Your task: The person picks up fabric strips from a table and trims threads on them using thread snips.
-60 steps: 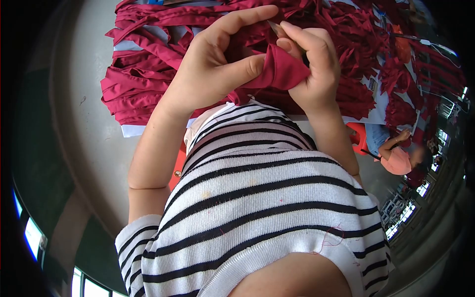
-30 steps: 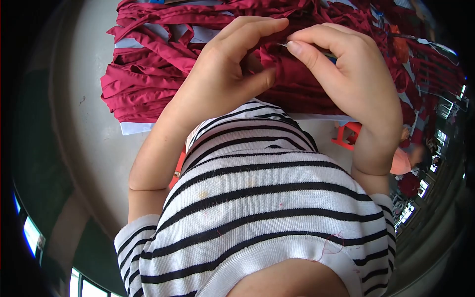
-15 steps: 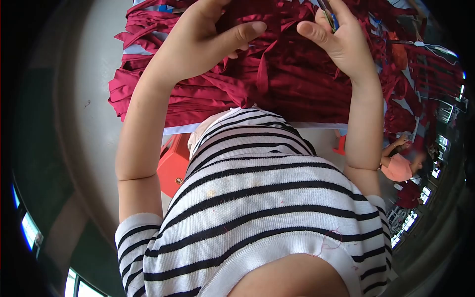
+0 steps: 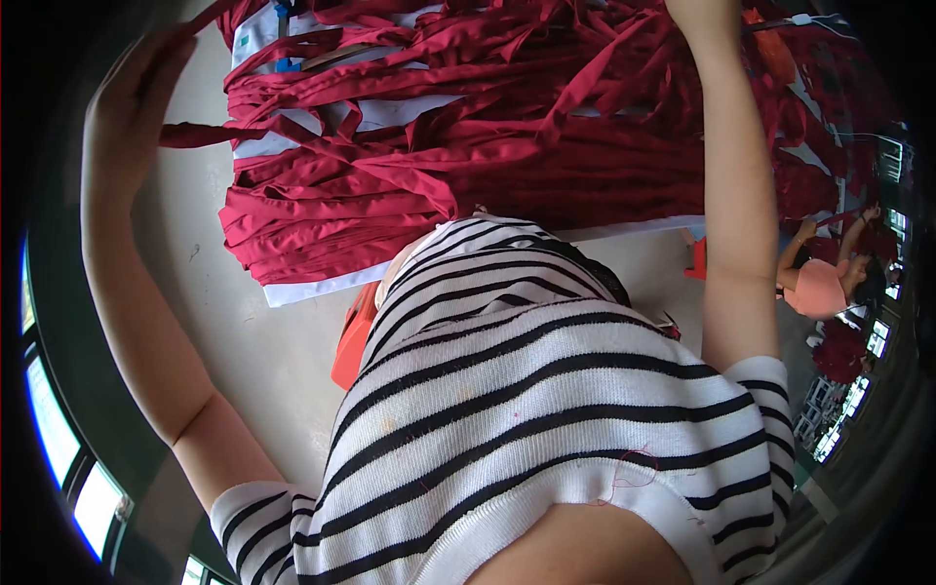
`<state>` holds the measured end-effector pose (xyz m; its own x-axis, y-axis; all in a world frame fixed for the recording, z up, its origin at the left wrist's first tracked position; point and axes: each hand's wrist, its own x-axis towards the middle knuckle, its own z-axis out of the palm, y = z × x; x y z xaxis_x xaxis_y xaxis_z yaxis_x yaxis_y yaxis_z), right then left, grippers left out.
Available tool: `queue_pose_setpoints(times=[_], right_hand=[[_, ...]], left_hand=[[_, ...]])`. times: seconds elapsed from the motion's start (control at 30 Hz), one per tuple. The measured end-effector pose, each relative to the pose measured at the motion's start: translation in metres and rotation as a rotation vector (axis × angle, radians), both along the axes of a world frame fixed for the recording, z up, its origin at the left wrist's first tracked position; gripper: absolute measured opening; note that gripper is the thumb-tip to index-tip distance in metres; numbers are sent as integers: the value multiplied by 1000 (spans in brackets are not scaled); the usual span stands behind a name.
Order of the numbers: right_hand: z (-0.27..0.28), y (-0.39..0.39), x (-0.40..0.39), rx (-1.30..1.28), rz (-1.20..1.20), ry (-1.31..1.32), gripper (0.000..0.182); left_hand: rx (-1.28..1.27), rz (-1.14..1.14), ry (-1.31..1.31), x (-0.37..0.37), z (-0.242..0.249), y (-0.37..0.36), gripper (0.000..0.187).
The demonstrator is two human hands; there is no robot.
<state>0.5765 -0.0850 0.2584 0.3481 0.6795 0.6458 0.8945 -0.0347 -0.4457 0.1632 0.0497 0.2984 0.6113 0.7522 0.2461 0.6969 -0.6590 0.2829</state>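
- One black-and-white striped shirt point(image 4: 526, 400) lies nearest the view, its sleeves ending above two bare forearms.
- Left hand point(image 4: 132, 93): out past the table's left end, over the floor, its fingers curled narrowly and appearing to hold a maroon strip point(image 4: 208, 18). Blur and shadow hide the exact grip.
- The held strip slants up and to the right from these fingers, its long axis leading back towards the table's far left corner; the left hand is much the nearer of the two.
- A second strip end point(image 4: 210, 135) juts over the table's left end, close below the left hand; whether they touch, I cannot tell.
- Right hand point(image 4: 704, 15): over the far right part of the cloth, cut off by the top border; how wide its fingers are, or what they hold, cannot be told.
- Ahead of the shirt, a heap of maroon strips point(image 4: 341, 214) lies mostly lengthwise, left to right, on the white-edged table point(image 4: 312, 291).
- Beside the shirt's left, below the table, a red stool point(image 4: 353, 339) partly shows.
- Well off to the right, a co-worker in an orange top point(image 4: 819, 290) has both arms raised.
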Motion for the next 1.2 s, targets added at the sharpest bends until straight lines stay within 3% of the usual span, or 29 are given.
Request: queue_pose_setpoints(times=[0.07, 0.13, 0.17, 0.23, 0.27, 0.33, 0.37, 0.4, 0.47, 0.53, 0.63, 0.67, 0.83, 0.93, 0.97, 1.1, 1.13, 1.17, 1.2], right_hand=[[9, -12, 22, -85, -182, -102, 9], [14, -24, 50, -124, -274, -143, 11], [12, -28, 70, -119, -275, -137, 12], [2, -35, 114, -103, -327, -141, 15], [3, -39, 124, -105, -353, -127, 15], [10, -45, 135, -117, -393, -33, 15], [10, -45, 151, -115, -365, 110, 16], [10, -43, 175, -115, -332, 256, 17], [9, -53, 198, -23, -269, 456, 19], [6, -62, 219, -11, -461, 370, 18], [20, -90, 201, 133, -459, 735, 17], [5, -98, 225, 200, -291, 912, 14], [-13, -163, 248, 261, 57, 1079, 19], [-11, -205, 236, 510, 407, 1303, 22], [-11, -217, 228, 684, 272, 1363, 20], [-63, -277, 254, 777, 220, 1414, 12], [-74, -285, 248, 817, 148, 1476, 12], [-121, -331, 301, 709, 296, 1523, 6], [-130, -330, 290, 780, -19, 1540, 9]], left_hand=[[640, -137, 495, -65, -5, 69, 47], [807, -143, 491, -125, 2, 130, 51], [946, -142, 654, -145, 15, 147, 45], [919, 31, 580, -109, 48, 110, 24], [734, 178, 354, -65, 68, 68, 23], [1002, 132, 681, -89, 86, 100, 23], [710, 292, 473, -105, 103, 126, 28], [627, 379, 416, -122, 114, 148, 28], [569, 506, 429, -158, 123, 177, 28], [535, 580, 477, -190, 121, 185, 27], [482, 681, 556, -233, 106, 187, 27], [467, 708, 590, -246, 101, 185, 27], [458, 832, 756, -289, 81, 164, 27], [489, 894, 848, -313, 76, 146, 27], [511, 908, 878, -315, 73, 138, 27], [675, 874, 922, -308, 47, 98, 28], [742, 776, 877, -297, 28, 80, 28], [824, 577, 776, -274, 2, 51, 28], [943, 247, 622, -218, -20, 13, 28]])
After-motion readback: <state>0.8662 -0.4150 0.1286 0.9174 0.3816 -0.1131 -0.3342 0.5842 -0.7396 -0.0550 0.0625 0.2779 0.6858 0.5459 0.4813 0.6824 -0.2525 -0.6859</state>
